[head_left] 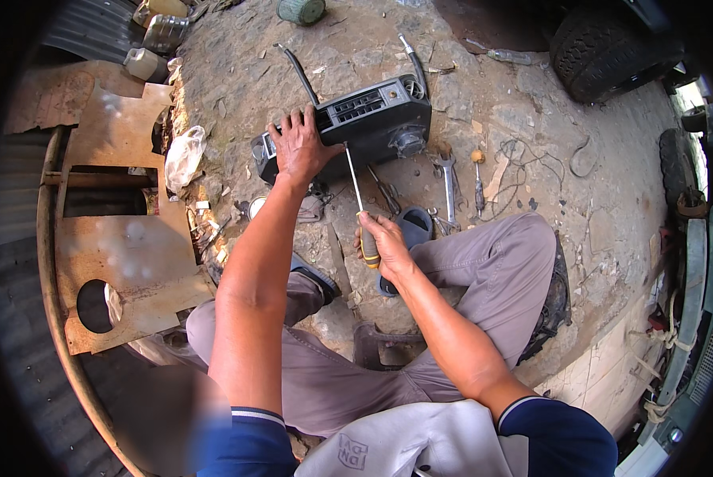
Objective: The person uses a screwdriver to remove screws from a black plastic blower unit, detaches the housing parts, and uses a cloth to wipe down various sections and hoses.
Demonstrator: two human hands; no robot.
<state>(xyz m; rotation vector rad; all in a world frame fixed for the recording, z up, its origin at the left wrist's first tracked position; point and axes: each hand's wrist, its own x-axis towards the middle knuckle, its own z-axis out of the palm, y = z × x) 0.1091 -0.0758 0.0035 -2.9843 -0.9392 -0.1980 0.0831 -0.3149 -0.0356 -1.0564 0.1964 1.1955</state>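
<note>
A black box-shaped unit [372, 119] with a slatted vent on top, a round fitting on its near side and two dark hoses lies on the ground ahead of me. My left hand [299, 149] rests on its left part, fingers spread over the top edge. In my right hand [385, 245] is a screwdriver [355, 181] with a grey and yellow handle and a long thin shaft. The shaft's tip meets the unit's near side beside my left thumb. Whether it sits in a screw is too small to tell.
Right of the unit lie a spanner [449, 188], another screwdriver [479, 184] with a round orange end, and tangled wire [523, 171]. A rusty cut-out metal panel [126, 246] stands at the left. A tyre [603, 52] is at the far right; a green container [301, 9] lies at the far edge.
</note>
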